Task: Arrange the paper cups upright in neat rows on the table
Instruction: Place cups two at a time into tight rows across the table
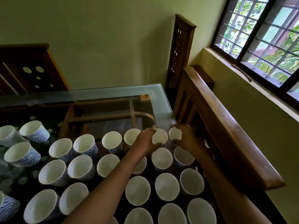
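Right now both hands work at the far right end of the back row of paper cups [111, 141] on the glass table [113, 94]. The left hand [144, 143] curls fingers and thumb round the inner cup [159, 136], and the right hand [186, 138] grips the corner cup [175, 133] just beside it, close to the table's right edge and the wooden chair [226, 126]. Both cups stand mouth up with their long axis vertical, directly ahead of the hands that hold them. The point that matters, I judge, is the gap between these two and their line with the row running leftward. Looser cups [34, 130] sit well apart at the far left, nearer the left arm, and probably want gathering later.
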`<state>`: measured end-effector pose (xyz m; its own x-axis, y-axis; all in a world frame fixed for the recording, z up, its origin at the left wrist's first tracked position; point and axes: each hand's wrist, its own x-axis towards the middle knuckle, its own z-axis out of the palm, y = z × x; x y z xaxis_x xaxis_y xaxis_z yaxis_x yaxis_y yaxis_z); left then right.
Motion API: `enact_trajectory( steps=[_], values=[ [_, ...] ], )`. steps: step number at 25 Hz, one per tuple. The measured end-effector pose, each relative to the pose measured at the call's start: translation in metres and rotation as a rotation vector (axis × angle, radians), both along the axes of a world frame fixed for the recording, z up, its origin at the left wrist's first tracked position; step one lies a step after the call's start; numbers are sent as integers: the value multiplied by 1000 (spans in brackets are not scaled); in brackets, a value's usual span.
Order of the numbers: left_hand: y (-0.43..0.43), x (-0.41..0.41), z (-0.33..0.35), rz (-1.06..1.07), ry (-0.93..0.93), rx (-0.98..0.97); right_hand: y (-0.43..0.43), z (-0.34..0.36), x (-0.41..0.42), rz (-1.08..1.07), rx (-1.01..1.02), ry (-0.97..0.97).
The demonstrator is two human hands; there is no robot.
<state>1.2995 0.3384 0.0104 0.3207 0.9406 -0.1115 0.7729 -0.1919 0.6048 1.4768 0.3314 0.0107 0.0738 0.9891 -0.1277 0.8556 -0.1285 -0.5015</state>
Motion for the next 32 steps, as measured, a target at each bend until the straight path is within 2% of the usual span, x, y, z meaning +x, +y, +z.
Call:
enact_trajectory(
  steps=[15, 32],
  values=[
    [9, 10, -8, 42, 21, 22, 10, -7, 2, -48, 8, 88],
    [11, 9, -11, 38, 10, 29, 16, -7, 1, -47, 2, 56]
  ],
)
